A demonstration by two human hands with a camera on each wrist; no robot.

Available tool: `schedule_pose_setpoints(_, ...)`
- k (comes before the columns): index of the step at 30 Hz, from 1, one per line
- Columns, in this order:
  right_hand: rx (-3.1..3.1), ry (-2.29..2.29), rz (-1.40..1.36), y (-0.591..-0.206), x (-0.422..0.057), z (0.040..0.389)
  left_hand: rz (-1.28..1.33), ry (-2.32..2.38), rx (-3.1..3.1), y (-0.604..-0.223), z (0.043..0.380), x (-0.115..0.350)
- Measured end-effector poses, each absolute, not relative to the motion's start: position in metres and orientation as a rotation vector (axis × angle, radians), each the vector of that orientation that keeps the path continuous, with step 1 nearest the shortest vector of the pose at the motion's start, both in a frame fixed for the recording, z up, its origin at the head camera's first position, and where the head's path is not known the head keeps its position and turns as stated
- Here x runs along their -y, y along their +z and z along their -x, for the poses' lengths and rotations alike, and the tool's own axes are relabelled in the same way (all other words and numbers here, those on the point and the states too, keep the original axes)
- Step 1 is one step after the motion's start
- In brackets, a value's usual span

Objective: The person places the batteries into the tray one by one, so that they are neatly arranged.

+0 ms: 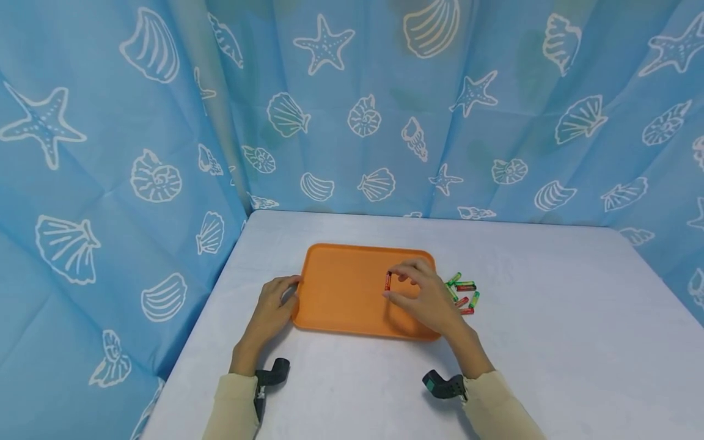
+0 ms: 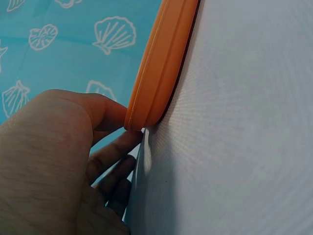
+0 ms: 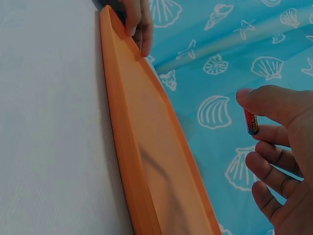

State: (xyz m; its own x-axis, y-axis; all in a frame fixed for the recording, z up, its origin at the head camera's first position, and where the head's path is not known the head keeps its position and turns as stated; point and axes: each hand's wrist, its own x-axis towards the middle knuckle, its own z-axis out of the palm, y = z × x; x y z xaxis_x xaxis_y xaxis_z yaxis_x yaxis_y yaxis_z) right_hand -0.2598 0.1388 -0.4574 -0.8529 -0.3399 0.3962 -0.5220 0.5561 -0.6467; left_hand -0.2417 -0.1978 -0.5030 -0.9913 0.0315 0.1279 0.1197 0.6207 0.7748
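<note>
Between thumb and index finger of my right hand (image 1: 426, 296), a small red battery (image 1: 388, 281) is pinched upright. This hand is over the right half of an orange tray (image 1: 341, 287), with its other fingers loosely bent, as the right wrist view shows. My left hand (image 1: 272, 308) touches the tray's left edge with thumb and fingertips; in the left wrist view the thumb (image 2: 107, 110) rests right at the rim. Several green and red batteries (image 1: 464, 285) lie in a loose cluster just beyond the tray's right edge, partly hidden by the right hand.
A white cloth (image 1: 550, 305) covers the table around the tray. Blue curtains (image 1: 341, 153) with white shells and starfish hang behind and along the left side. Each wrist wears a black camera (image 1: 440, 385).
</note>
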Motion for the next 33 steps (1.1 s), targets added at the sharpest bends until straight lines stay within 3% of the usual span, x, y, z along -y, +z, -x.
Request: schedule_pose_setpoints(33,2.565,1.271,-0.744,-0.457,-0.110,0.264,0.133,-1.282,2.731,-0.505,0.243,0.196)
